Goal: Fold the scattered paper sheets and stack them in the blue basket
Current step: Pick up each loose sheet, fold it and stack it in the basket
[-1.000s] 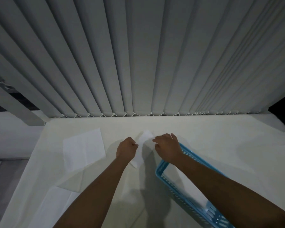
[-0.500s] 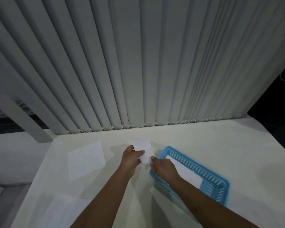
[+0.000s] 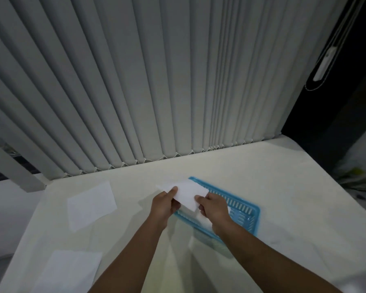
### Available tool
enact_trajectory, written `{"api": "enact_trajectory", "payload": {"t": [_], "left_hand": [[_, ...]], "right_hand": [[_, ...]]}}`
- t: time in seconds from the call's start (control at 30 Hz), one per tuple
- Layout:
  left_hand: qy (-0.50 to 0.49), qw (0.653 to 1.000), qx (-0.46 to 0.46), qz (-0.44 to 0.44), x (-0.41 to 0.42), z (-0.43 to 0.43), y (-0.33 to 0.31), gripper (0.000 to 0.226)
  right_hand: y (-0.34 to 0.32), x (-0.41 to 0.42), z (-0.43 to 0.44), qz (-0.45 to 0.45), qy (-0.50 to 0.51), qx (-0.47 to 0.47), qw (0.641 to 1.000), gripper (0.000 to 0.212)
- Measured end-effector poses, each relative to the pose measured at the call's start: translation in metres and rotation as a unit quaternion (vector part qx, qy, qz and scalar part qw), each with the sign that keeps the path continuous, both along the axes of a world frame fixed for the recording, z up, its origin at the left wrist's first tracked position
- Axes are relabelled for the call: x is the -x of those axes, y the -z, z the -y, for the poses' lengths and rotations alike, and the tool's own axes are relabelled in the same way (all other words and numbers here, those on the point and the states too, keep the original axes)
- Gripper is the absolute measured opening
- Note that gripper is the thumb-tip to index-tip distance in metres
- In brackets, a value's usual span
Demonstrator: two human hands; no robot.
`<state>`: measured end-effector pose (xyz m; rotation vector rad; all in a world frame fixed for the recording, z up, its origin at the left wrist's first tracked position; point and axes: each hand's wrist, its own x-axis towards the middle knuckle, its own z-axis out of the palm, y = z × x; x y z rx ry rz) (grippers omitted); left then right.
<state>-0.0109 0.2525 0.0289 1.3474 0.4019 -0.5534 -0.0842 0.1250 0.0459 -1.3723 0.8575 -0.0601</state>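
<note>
A folded white paper sheet is held in the air over the left end of the blue basket. My left hand pinches its left edge and my right hand pinches its right edge. The basket is a slotted plastic tray lying on the white table, with white paper partly visible inside, mostly hidden by my right hand and forearm. Two unfolded sheets lie flat on the table: one at the left and another at the near left.
Grey vertical blinds hang along the table's far edge. A grey post stands at the far left corner. The table's right edge drops to a dark area with a blind cord.
Both hands have carried the folded sheet to the right, from the table surface to above the basket's left end. The view has shifted, so the basket now lies further ahead.
</note>
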Motion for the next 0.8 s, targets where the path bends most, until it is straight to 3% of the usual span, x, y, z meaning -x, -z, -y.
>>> {"api": "enact_trajectory", "payload": {"t": [0.13, 0.3, 0.53, 0.67, 0.8], "left_hand": [[-0.004, 1.000, 0.010, 0.006, 0.013, 0.018, 0.000, 0.012], [-0.033, 0.998, -0.006, 0.047, 0.023, 0.030, -0.001, 0.012], [-0.037, 0.999, 0.029, 0.017, 0.011, 0.028, 0.003, 0.003], [-0.032, 0.999, 0.011, 0.004, 0.007, 0.022, 0.012, 0.008], [-0.012, 0.996, -0.081, 0.044, 0.008, 0.016, 0.026, 0.013]], "right_hand": [[-0.001, 0.016, 0.017, 0.018, 0.049, 0.031, 0.998, 0.037], [-0.004, 0.029, 0.021, 0.050, 0.032, 0.040, 0.997, 0.016], [0.005, 0.037, 0.032, 0.012, 0.049, 0.029, 0.998, 0.019], [0.015, 0.040, 0.039, -0.022, 0.050, -0.052, 0.997, 0.015], [0.029, 0.043, 0.048, -0.059, 0.064, -0.010, 0.996, 0.020]]}}
